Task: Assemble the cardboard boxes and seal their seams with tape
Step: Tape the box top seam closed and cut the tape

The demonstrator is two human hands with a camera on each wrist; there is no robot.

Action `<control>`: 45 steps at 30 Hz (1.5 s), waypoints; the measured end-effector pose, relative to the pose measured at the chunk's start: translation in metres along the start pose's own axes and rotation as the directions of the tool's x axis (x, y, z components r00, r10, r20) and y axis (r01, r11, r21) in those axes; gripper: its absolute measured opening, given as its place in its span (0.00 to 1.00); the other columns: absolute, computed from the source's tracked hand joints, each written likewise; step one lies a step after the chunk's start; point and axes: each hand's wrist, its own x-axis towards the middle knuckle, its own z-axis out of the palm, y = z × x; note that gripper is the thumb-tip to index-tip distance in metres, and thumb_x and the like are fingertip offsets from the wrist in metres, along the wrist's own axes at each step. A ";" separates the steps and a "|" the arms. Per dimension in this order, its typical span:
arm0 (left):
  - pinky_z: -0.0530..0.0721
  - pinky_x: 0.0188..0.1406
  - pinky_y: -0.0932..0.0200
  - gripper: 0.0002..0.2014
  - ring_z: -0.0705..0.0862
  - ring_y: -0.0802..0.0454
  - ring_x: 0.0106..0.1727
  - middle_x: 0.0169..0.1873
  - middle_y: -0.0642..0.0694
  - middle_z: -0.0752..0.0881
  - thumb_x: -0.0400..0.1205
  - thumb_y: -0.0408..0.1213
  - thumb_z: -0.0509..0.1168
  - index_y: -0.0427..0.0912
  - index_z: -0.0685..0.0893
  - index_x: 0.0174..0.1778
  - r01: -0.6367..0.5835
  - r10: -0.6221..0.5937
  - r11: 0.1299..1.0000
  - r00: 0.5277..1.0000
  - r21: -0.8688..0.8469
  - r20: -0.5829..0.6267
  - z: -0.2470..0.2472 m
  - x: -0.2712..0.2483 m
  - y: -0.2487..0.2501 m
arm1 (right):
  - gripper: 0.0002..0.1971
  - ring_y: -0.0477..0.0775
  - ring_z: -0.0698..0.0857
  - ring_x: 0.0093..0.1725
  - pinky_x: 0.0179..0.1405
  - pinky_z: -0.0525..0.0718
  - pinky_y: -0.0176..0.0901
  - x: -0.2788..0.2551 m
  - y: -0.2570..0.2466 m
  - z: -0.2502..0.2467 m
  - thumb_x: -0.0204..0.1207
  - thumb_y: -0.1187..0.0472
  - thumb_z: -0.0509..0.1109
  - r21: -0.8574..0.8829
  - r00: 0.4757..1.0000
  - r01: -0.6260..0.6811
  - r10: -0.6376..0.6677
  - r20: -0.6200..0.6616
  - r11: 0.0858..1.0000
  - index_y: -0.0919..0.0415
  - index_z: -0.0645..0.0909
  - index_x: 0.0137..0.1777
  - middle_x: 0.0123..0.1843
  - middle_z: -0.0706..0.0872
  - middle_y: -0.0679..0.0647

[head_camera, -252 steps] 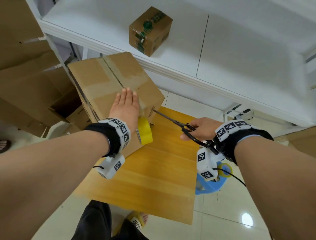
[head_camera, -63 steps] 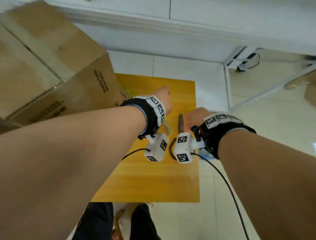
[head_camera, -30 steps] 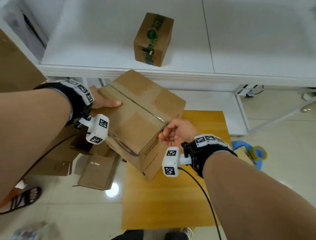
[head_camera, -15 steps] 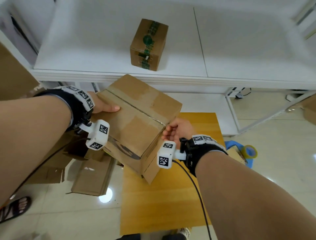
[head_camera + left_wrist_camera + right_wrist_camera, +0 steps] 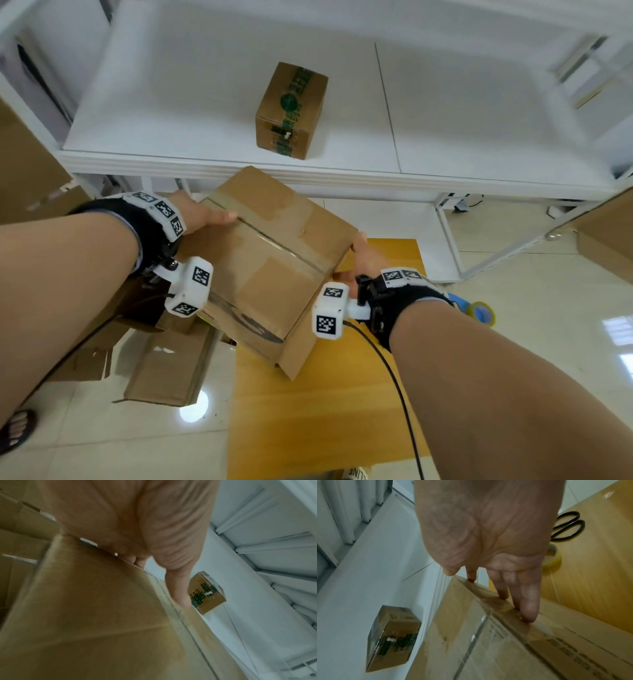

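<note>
1. Here the large cardboard box [image 5: 274, 260] is held tilted in the air between both hands, above the far left part of the yellow wooden worktop [image 5: 318, 411] and just near of the white shelf [image 5: 479, 137].
2. The left hand [image 5: 202, 217] grasps the box's far left edge, thumb lying flat along the taped top seam.
3. The right hand [image 5: 359, 257] presses straight fingers against the box's right side, at the taped corner; it is not clenched.
4. A small sealed box [image 5: 291, 109] with green printed tape stands alone on the shelf.
5. In the right wrist view, black-handled scissors [image 5: 568, 526] and a yellow tape roll [image 5: 552, 557] lie on the worktop, close together.
6. Flattened cardboard [image 5: 164, 370] lies on the floor to the left.
</note>
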 end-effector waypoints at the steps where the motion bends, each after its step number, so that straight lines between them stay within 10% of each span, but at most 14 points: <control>1: 0.77 0.66 0.41 0.65 0.79 0.35 0.65 0.70 0.36 0.77 0.49 0.83 0.66 0.43 0.71 0.77 0.016 -0.016 0.999 1.000 -0.041 0.003 -0.002 -0.016 0.008 | 0.31 0.66 0.87 0.56 0.60 0.84 0.68 0.015 0.007 -0.003 0.79 0.30 0.52 0.001 1.000 -0.016 0.016 -0.012 1.000 0.59 0.76 0.58 0.62 0.85 0.62; 4: 0.64 0.77 0.39 0.48 0.65 0.33 0.78 0.80 0.31 0.62 0.76 0.70 0.58 0.37 0.60 0.82 0.059 -0.052 0.986 0.998 -0.156 0.044 -0.001 -0.035 0.020 | 0.49 0.67 0.89 0.50 0.55 0.86 0.68 0.018 0.018 -0.016 0.57 0.15 0.48 -0.014 1.000 0.003 -0.003 0.005 1.000 0.51 0.77 0.65 0.58 0.87 0.64; 8: 0.60 0.79 0.38 0.59 0.61 0.33 0.80 0.82 0.32 0.57 0.67 0.80 0.57 0.39 0.53 0.84 0.106 -0.083 0.968 0.991 -0.229 0.105 0.012 -0.040 0.013 | 0.48 0.60 0.83 0.42 0.48 0.82 0.54 -0.038 0.002 -0.032 0.73 0.20 0.38 -0.268 0.998 -0.065 0.069 0.007 0.961 0.60 0.74 0.71 0.49 0.84 0.64; 12: 0.77 0.67 0.36 0.59 0.78 0.32 0.68 0.69 0.34 0.78 0.57 0.83 0.61 0.42 0.72 0.76 0.104 -0.026 0.919 0.979 -0.381 0.203 0.024 0.015 -0.017 | 0.70 0.53 0.70 0.31 0.35 0.70 0.48 -0.039 0.011 -0.041 0.51 0.08 0.34 -0.413 1.000 0.021 -0.024 -0.002 0.911 0.60 0.72 0.77 0.33 0.68 0.55; 17: 0.71 0.73 0.38 0.38 0.75 0.33 0.71 0.71 0.33 0.75 0.83 0.65 0.51 0.35 0.70 0.76 0.038 0.048 0.899 0.982 -0.436 0.184 -0.001 -0.069 0.020 | 0.49 0.51 0.75 0.34 0.34 0.71 0.45 -0.061 0.001 -0.059 0.77 0.23 0.36 -0.531 0.997 0.078 -0.071 0.033 0.844 0.60 0.79 0.72 0.43 0.83 0.59; 19: 0.71 0.73 0.38 0.38 0.75 0.33 0.70 0.70 0.33 0.75 0.83 0.65 0.52 0.34 0.70 0.76 0.039 0.020 0.900 0.991 -0.434 0.129 -0.002 -0.082 0.028 | 0.36 0.52 0.79 0.37 0.37 0.75 0.45 -0.070 -0.011 -0.073 0.87 0.36 0.44 -0.584 0.998 0.055 -0.024 0.060 0.810 0.62 0.79 0.74 0.60 0.87 0.63; 22: 0.75 0.68 0.42 0.37 0.78 0.33 0.65 0.64 0.33 0.79 0.82 0.67 0.50 0.37 0.71 0.72 0.005 0.044 0.896 0.994 -0.444 0.100 -0.002 -0.097 0.039 | 0.22 0.55 0.78 0.45 0.50 0.77 0.47 -0.073 -0.026 -0.105 0.89 0.50 0.55 -0.782 0.989 0.147 -0.097 0.111 0.606 0.65 0.79 0.69 0.61 0.86 0.63; 24: 0.77 0.67 0.39 0.39 0.81 0.33 0.62 0.63 0.34 0.80 0.79 0.71 0.50 0.39 0.71 0.72 0.001 0.054 0.892 0.993 -0.451 0.109 -0.003 -0.109 0.050 | 0.13 0.54 0.79 0.45 0.48 0.79 0.45 -0.076 -0.024 -0.130 0.85 0.44 0.62 -0.795 0.991 0.106 -0.128 0.036 0.598 0.46 0.77 0.65 0.56 0.85 0.54; 26: 0.78 0.66 0.38 0.43 0.83 0.34 0.59 0.61 0.36 0.82 0.73 0.75 0.54 0.40 0.74 0.70 -0.018 0.085 0.880 0.989 -0.475 0.121 -0.003 -0.106 0.056 | 0.10 0.51 0.82 0.45 0.43 0.83 0.44 -0.091 -0.032 -0.147 0.83 0.39 0.64 -0.649 0.994 0.026 -0.085 -0.061 0.761 0.42 0.76 0.56 0.52 0.85 0.50; 30: 0.79 0.50 0.53 0.25 0.82 0.42 0.42 0.42 0.38 0.82 0.80 0.60 0.58 0.38 0.77 0.53 -0.019 0.161 0.804 0.969 -0.594 0.188 -0.008 -0.125 0.076 | 0.31 0.59 0.87 0.48 0.60 0.81 0.51 -0.132 -0.039 -0.176 0.81 0.29 0.55 -0.633 0.979 -0.008 -0.122 -0.161 0.774 0.58 0.83 0.52 0.46 0.89 0.57; 34: 0.78 0.22 0.60 0.11 0.75 0.44 0.24 0.29 0.39 0.73 0.83 0.38 0.58 0.35 0.71 0.38 -0.073 0.264 0.779 0.939 -0.622 0.221 -0.010 -0.165 0.090 | 0.24 0.58 0.87 0.41 0.37 0.90 0.45 -0.123 -0.025 -0.209 0.77 0.33 0.67 -0.507 0.991 -0.025 -0.045 -0.125 0.861 0.56 0.85 0.47 0.45 0.89 0.56; 37: 0.76 0.28 0.56 0.02 0.72 0.44 0.25 0.30 0.39 0.72 0.72 0.27 0.60 0.33 0.72 0.35 -0.057 0.305 0.767 0.909 -0.639 0.285 -0.006 -0.180 0.088 | 0.42 0.52 0.90 0.52 0.39 0.91 0.43 -0.069 0.000 -0.253 0.55 0.30 0.82 -0.494 0.997 0.029 -0.063 -0.051 0.869 0.53 0.83 0.68 0.60 0.88 0.51; 41: 0.85 0.48 0.44 0.11 0.85 0.35 0.42 0.44 0.30 0.88 0.79 0.36 0.67 0.29 0.84 0.48 -0.079 0.364 0.780 0.865 -0.621 0.347 0.005 -0.189 0.082 | 0.52 0.61 0.89 0.59 0.51 0.90 0.53 -0.105 0.006 -0.233 0.42 0.26 0.83 -0.330 0.999 0.052 -0.054 0.003 0.942 0.56 0.83 0.65 0.63 0.88 0.58; 45: 0.81 0.61 0.38 0.18 0.86 0.35 0.44 0.46 0.30 0.87 0.79 0.40 0.71 0.27 0.84 0.56 -0.120 0.338 0.850 0.871 -0.512 0.357 0.008 -0.187 0.069 | 0.39 0.65 0.90 0.60 0.60 0.86 0.63 -0.132 0.009 -0.213 0.61 0.33 0.79 -0.170 0.983 0.151 -0.130 0.126 0.974 0.57 0.82 0.67 0.61 0.91 0.61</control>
